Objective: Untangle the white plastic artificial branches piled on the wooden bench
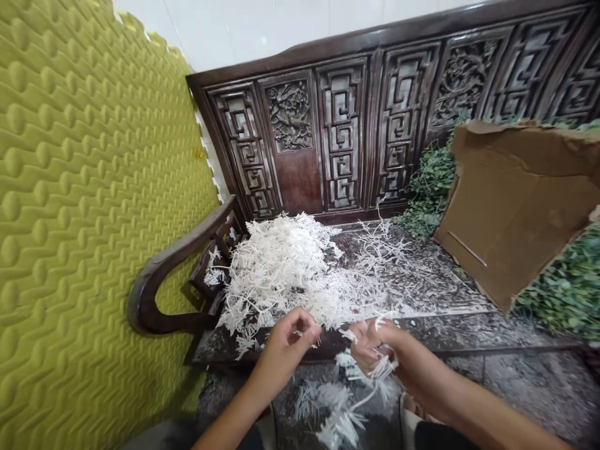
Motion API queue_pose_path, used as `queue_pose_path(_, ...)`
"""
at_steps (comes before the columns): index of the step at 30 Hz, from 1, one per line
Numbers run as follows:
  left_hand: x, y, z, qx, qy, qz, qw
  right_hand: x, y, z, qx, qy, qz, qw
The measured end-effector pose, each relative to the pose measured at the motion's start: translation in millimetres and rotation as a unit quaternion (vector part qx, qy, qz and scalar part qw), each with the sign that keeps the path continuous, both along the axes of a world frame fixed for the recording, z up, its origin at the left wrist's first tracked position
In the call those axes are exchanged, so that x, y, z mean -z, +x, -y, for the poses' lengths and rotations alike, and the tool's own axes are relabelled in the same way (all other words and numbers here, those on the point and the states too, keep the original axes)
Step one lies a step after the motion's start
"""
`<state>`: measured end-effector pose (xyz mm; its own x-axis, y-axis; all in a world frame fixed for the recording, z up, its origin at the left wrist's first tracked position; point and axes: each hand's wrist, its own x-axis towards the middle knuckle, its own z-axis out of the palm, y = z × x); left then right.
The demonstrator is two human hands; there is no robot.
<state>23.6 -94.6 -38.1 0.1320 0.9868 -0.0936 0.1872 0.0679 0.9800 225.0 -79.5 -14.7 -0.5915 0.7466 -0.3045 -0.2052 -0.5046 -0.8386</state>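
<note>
My right hand [375, 344] is closed around a white artificial sprig [347, 425], whose spiky tufts hang below the fingers while a few white bits poke out above them. Just to its left, my left hand [293, 337] has thumb and fingertips curled together in a pinch; anything between them is too small to make out. Beyond both hands, a heaped pile of white sprigs [285, 262] covers the left end of the dark wooden bench seat. Thin, barer white stems [379, 244] lie right of the pile.
The carved bench back [300, 181] stands behind, with a curved armrest [154, 281] at left. Yellow foam matting [94, 187] lines the left side. A cardboard piece [515, 200] leans over green artificial foliage [557, 294] at right. White scraps litter the seat [450, 287].
</note>
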Motion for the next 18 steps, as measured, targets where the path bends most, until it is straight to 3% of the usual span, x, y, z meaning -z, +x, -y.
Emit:
queue_pose_path(3,6.4,-0.4,0.0,-0.052,0.051,-0.093,0.993,-0.7,2.7,-1.6,0.015,0.012,0.060,0.998)
queue_pose_path(9,-8.1,10.0,19.2,0.125,0.007,-0.043,0.991,-6.4,0.1,6.9,0.023,-0.023,0.172,0.985)
queue_pose_path(12,-9.8,12.4,20.4,0.111,0.033,-0.055,0.992,-6.0,-2.8,6.4,-0.013,-0.034,0.189,0.981)
queue_pose_path(15,-7.9,10.1,15.1,0.107,0.042,-0.044,0.992,-2.0,-5.5,5.4,-0.035,0.017,0.201,0.979)
queue_pose_path(18,-8.0,7.2,12.6,0.150,0.002,0.068,0.986,-1.6,-7.9,10.1,-0.032,0.019,0.196,0.980)
